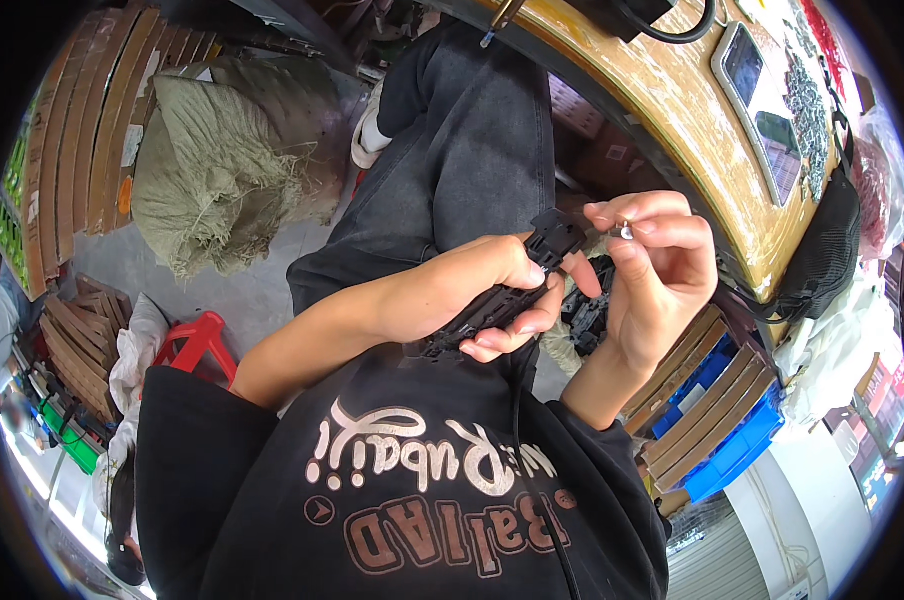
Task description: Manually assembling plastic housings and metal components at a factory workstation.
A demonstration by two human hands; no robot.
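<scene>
In front of my lap my left hand is closed around a long black plastic part with a ridged, moulded surface. The part is tilted, its far end pointing up and right, and my palm and fingers hide some of its length. Just right of that end my right hand pinches a tiny shiny piece between thumb and fingertips. It looks whitish or metallic, too small to name, and is held a little apart from the black part. More black plastic parts show below, between my hands.
A worn wooden table curves along the upper right, bearing a white-edged flat device, small grey pieces and a black mesh pouch. Blue bins with cardboard stand lower right. Left are a woven sack and red stool.
</scene>
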